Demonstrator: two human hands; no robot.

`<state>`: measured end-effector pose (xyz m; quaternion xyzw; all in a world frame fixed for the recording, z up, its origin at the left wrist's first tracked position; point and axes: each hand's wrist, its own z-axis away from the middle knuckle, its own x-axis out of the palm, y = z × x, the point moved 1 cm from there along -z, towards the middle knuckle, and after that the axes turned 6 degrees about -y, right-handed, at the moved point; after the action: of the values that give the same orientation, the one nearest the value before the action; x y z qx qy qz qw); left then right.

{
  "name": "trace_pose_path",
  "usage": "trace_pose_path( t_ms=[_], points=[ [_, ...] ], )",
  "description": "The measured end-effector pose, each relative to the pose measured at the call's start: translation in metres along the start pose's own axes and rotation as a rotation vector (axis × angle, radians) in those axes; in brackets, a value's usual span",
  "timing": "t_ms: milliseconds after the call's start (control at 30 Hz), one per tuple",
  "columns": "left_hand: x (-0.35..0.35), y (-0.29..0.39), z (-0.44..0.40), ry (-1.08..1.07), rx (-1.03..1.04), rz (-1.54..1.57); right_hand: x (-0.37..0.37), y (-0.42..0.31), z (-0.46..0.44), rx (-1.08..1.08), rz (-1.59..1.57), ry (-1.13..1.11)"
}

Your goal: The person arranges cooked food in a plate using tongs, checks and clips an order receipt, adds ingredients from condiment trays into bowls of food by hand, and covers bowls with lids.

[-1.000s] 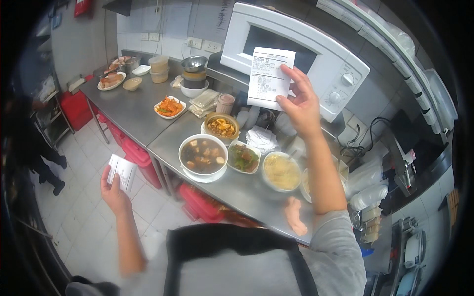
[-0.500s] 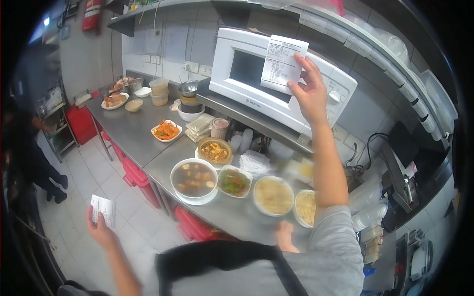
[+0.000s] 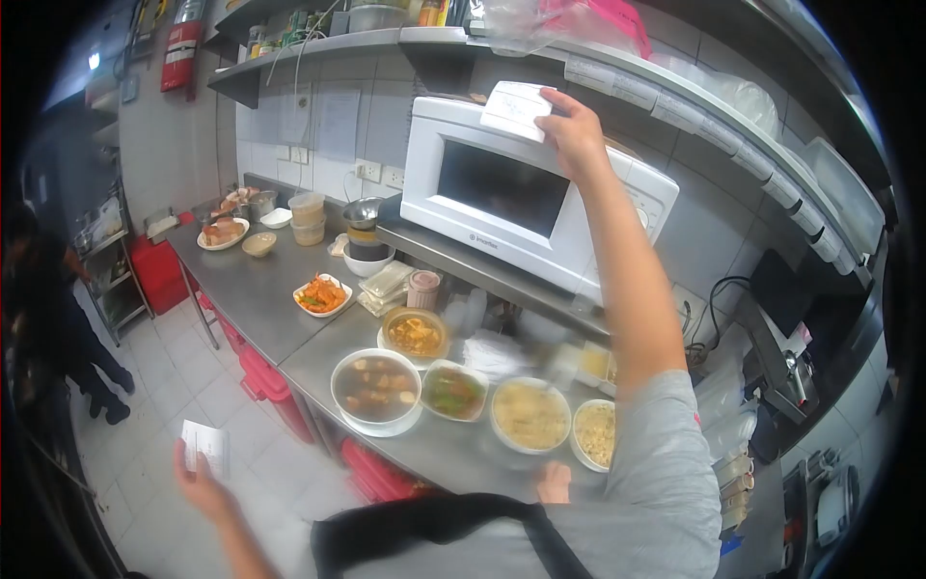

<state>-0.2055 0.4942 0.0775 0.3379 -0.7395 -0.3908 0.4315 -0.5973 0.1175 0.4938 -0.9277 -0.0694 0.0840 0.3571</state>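
My right hand [image 3: 571,135] is raised in front of the microwave's upper edge. Thumb and fingers pinch a white paper receipt [image 3: 516,109], tilted, with faint marks on it. Low on the left, over the floor, my left hand [image 3: 200,482] grips another white receipt [image 3: 214,449] by its edge. Below my right arm, dishes stand on the steel counter: a large bowl of soup [image 3: 376,386], a dish of green vegetables [image 3: 453,391], a bowl of pale yellow food [image 3: 531,415] and a bowl of rice-like grains [image 3: 595,434]. Neither hand touches them.
The white microwave [image 3: 502,183] sits on a raised shelf. Farther left are a plate of orange food [image 3: 323,294] and stacked tubs [image 3: 309,217]. Red bins [image 3: 270,381] stand under the counter. A person [image 3: 68,318] stands at far left. Bare skin [image 3: 554,482] shows at the counter edge, owner unclear.
My right hand has moved up and a little left with its receipt, from before the microwave door to its top edge. The receipt has tilted. My left hand and its receipt appear slightly lower.
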Motion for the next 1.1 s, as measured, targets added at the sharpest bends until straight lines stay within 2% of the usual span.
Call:
trace_pose_path(
  t_ms=[100,167,233,567,1100],
  points=[
    [-0.012,-0.021,-0.007,-0.004,0.044,-0.053,0.003,-0.007,-0.030,0.004,0.328,0.006],
    [-0.024,-0.032,-0.008,0.006,0.100,-0.173,-0.001,-0.009,-0.035,-0.127,0.404,0.039],
    [-0.028,-0.026,-0.006,0.036,0.048,-0.145,-0.005,-0.012,-0.034,-0.254,0.487,0.073],
    [-0.030,-0.001,-0.008,0.033,0.056,-0.134,-0.012,-0.028,-0.003,-0.473,0.587,0.115],
    [-0.031,-0.013,-0.005,0.027,0.059,-0.113,-0.020,-0.019,-0.006,-0.541,0.529,0.087]
  ],
)
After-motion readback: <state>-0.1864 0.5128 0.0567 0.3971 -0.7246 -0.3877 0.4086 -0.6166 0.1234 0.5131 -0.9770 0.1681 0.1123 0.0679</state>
